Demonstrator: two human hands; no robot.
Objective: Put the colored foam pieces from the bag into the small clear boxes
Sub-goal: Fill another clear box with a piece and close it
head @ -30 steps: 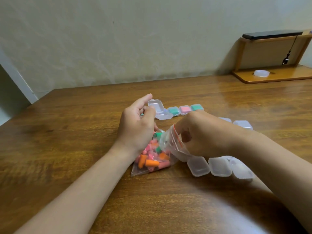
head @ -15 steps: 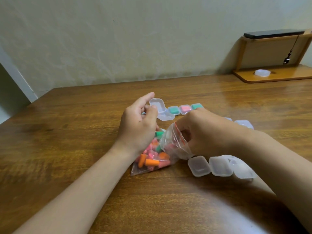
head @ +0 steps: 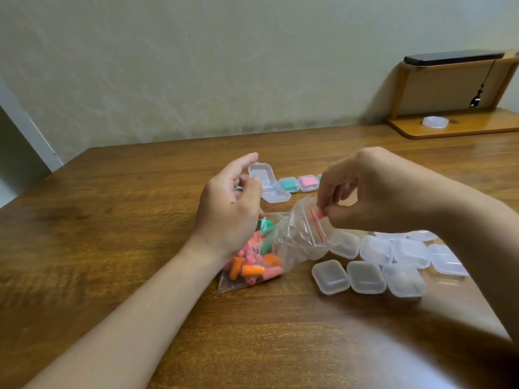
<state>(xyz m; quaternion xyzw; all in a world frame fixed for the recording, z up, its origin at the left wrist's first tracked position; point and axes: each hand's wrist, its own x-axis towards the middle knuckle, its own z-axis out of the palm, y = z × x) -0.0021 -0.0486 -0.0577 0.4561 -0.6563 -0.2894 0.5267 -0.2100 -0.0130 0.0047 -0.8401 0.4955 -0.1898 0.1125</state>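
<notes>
step: I'm pinching pink foam piece [head: 320, 213] at bag [head: 298, 235] mouth, right hand [head: 373, 189] | left hand [head: 227, 209] grip unclear | next: I judge carrying it into open box [head: 275, 195]

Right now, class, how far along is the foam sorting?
Done: a green-filled box and a pink-filled box sit closed. In hand: the right hand pinches a pink piece at the bag mouth; an open box waits. Left: many foam pieces in the bag, many empty boxes.

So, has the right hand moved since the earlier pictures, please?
Yes: the right hand has risen out of the bag, up the view away from the empty boxes, pinching a pink piece.
</notes>
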